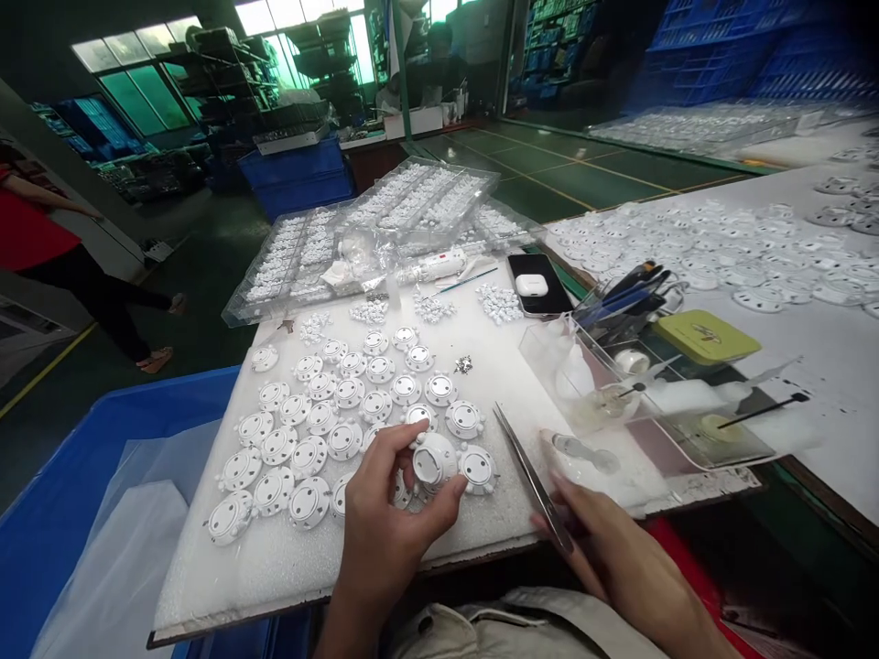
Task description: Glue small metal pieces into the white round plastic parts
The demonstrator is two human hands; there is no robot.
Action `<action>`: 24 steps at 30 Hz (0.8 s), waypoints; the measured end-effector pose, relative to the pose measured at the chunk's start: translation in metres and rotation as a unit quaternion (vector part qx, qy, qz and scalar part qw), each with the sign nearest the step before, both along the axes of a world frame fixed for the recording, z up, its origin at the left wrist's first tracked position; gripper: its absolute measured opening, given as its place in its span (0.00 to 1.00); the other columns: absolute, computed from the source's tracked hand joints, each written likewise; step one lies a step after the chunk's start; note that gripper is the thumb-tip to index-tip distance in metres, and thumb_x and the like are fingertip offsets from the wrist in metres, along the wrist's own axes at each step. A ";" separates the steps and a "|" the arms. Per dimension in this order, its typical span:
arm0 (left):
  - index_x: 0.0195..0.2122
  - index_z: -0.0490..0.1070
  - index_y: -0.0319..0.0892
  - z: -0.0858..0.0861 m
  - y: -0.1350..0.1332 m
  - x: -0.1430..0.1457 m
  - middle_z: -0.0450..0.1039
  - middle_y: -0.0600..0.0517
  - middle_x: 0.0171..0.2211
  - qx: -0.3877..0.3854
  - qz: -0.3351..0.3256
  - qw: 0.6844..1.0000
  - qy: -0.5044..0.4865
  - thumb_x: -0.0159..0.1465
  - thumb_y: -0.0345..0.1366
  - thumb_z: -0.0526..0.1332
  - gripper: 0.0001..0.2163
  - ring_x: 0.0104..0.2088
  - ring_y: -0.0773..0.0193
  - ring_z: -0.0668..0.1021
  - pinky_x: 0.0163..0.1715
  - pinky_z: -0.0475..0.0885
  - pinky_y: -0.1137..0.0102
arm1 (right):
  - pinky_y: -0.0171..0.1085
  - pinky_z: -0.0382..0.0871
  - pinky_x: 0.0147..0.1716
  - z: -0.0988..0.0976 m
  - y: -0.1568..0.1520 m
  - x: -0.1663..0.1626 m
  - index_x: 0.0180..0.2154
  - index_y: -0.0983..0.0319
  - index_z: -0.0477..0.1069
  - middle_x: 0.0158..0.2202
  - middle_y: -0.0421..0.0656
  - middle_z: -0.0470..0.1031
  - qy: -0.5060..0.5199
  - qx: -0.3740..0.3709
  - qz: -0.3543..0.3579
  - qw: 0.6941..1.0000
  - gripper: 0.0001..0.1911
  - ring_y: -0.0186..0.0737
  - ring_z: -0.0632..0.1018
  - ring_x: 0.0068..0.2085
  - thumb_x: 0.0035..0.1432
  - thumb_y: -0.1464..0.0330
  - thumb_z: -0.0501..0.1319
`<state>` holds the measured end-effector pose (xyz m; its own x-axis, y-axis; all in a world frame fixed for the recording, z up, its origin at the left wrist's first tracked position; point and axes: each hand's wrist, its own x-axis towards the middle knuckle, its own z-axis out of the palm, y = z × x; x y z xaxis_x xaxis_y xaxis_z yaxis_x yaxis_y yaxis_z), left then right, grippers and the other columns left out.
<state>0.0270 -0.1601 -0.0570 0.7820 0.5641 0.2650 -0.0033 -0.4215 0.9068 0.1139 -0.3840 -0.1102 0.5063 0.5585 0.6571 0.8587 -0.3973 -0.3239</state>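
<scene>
My left hand [388, 513] is closed round a white round plastic part [432, 460], tipped up just above the white foam board [494, 384]. My right hand [604, 540] pinches metal tweezers [530, 476], whose tips point up and left toward the held part, a short way from it. Several more white round parts [330, 412] lie in rows on the board to the left of and behind my left hand. Small piles of tiny white pieces [499, 302] sit further back on the board.
A clear tray [618, 384] with glue pots and a swab stands right of the board. Behind lie a black phone [542, 297] with a white earbud case, pens, a yellow tin [706, 335] and clear blister trays [385, 229]. A blue bin [82, 513] stands left. A person in red walks far left.
</scene>
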 end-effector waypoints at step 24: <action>0.54 0.70 0.49 -0.005 -0.001 -0.006 0.75 0.51 0.46 0.077 -0.027 0.996 -0.030 0.61 0.33 0.68 0.20 0.38 0.64 0.77 0.37 0.76 0.72 | 0.32 0.76 0.41 0.037 0.090 0.041 0.50 0.62 0.68 0.42 0.45 0.79 0.075 0.019 -0.063 0.995 0.08 0.38 0.82 0.41 0.70 0.71 0.59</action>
<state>0.0215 -0.1609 -0.0616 0.7905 0.4705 0.3920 -0.0824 -0.5524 0.8295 0.1553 -0.2943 -0.0729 0.6644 0.4607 0.5885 0.7439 -0.4835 -0.4613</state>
